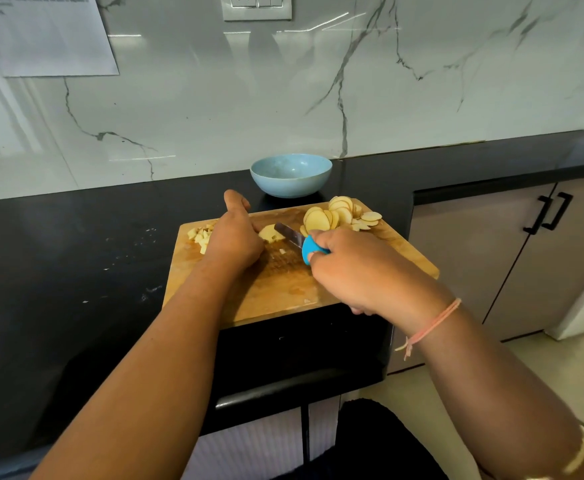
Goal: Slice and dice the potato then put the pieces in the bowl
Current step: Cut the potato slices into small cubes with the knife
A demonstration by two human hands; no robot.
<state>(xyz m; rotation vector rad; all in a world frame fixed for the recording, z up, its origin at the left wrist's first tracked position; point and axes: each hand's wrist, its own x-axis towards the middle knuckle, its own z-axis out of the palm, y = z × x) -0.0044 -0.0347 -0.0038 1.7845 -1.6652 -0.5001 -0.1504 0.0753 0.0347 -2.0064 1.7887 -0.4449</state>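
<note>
Item: my right hand [349,268], nearest, fingers wrapped round the blue handle of the knife [300,241], blade pointing left. Item: my left hand [235,237], thumb stuck out, fingers curled down on a potato piece [270,233] by the blade tip. Both over the cutting board [283,289], on the black desk [76,254]. Diced bits [200,235] at the board's left (a small heap); fanned slices [339,214] at its far right corner. Beyond: blue bowl [290,174].
</note>
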